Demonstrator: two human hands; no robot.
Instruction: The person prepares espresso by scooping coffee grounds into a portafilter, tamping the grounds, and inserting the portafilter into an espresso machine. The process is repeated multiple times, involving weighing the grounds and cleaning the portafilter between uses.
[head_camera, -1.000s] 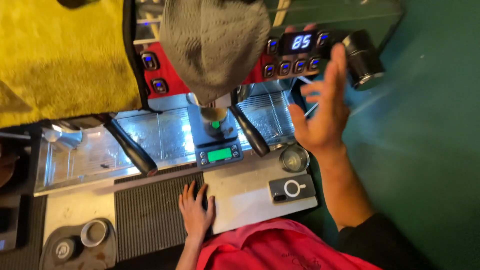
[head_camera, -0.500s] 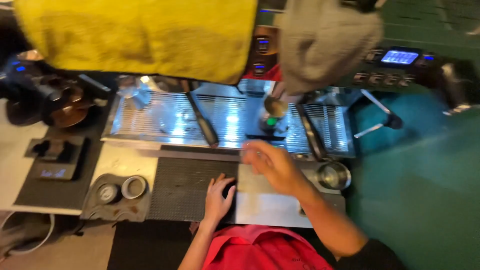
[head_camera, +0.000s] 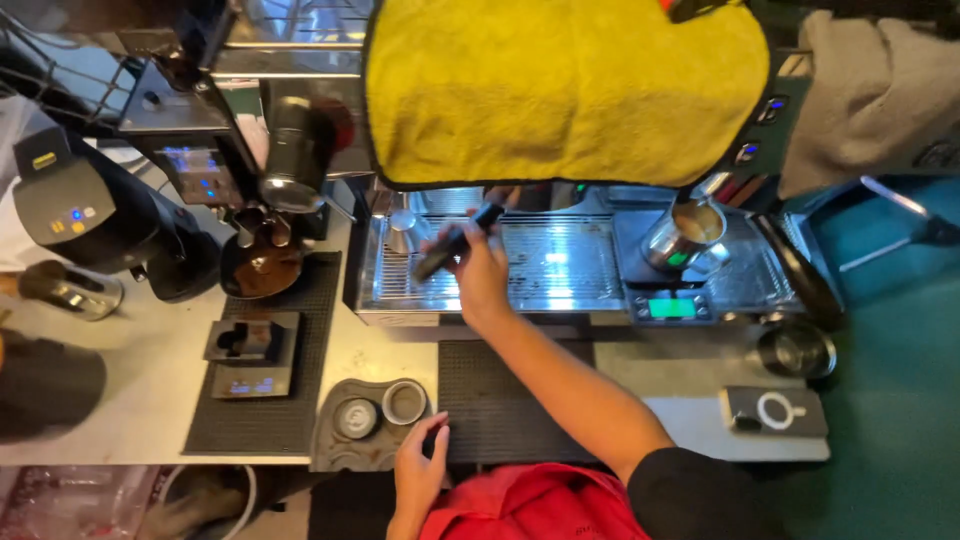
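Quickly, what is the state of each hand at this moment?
Left hand: open, holding nothing, fingers resting on the edge of the black mat.
Right hand: closed around the black portafilter handle.

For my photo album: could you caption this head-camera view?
Right hand grips a black portafilter handle at the espresso machine under a yellow towel; left hand rests on the counter edge.

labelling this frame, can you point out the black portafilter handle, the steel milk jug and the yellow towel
black portafilter handle (head_camera: 450, 245), head view, on the middle of the handle near the right hand's fingers
steel milk jug (head_camera: 678, 238), head view, on its outer wall
yellow towel (head_camera: 560, 90), head view, on the middle of the cloth
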